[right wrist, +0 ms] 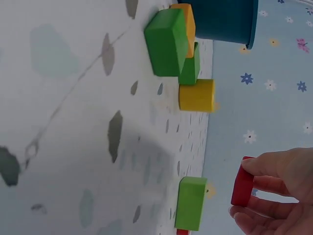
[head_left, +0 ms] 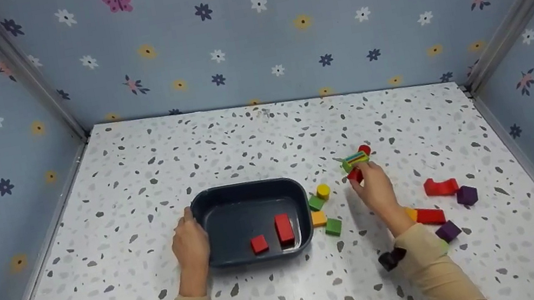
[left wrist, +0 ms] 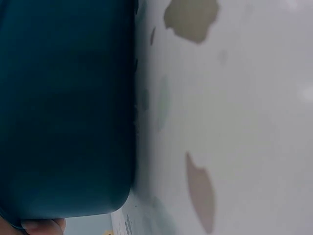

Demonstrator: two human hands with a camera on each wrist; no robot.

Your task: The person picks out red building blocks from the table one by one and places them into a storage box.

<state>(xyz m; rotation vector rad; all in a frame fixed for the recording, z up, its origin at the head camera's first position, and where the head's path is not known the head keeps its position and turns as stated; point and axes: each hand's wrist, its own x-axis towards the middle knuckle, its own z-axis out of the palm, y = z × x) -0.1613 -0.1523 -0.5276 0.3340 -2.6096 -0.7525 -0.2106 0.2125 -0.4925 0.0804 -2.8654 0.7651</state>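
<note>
A dark blue tub (head_left: 219, 224) stands on the speckled table, with a small red cube (head_left: 259, 244) and a longer red block (head_left: 284, 228) inside. At its left wall my left hand (head_left: 190, 243) holds the rim; in the left wrist view only some fingertips (left wrist: 41, 226) show by the rim. My right hand (head_left: 378, 193) pinches a red block (right wrist: 242, 182) between thumb and fingers, raised above the table. Close to that hand are a light green block (right wrist: 190, 203) with a striped face and a red round piece (head_left: 364, 150).
Right of the tub lie a yellow cylinder (head_left: 323, 192), green blocks (head_left: 333, 227) and an orange block (head_left: 318, 218). Farther right are a red arched block (head_left: 441, 187), purple blocks (head_left: 467, 195) and a red block (head_left: 431, 216). Patterned walls (head_left: 247, 38) enclose the table.
</note>
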